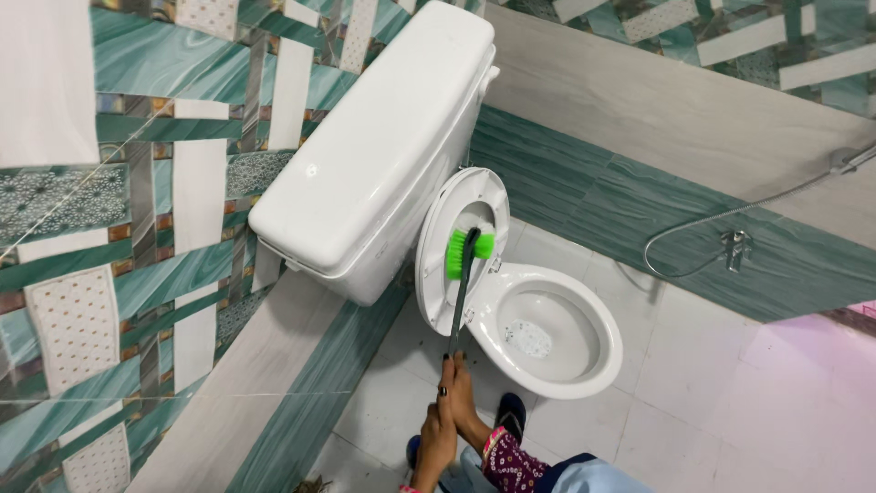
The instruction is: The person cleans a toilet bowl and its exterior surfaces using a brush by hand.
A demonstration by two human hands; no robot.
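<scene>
Both of my hands grip the end of a long dark brush handle. My left hand sits just below and beside my right hand. The brush's bright green bristle head presses against the inner face of the raised white toilet lid. The white toilet bowl stands open below it, with foamy water at its bottom. A patterned sleeve cuff covers my right wrist.
A white cistern stands behind the lid against the green and white patterned wall. A chrome hose and tap hang on the right wall. White floor tiles surround the bowl. My dark shoe rests in front of the bowl.
</scene>
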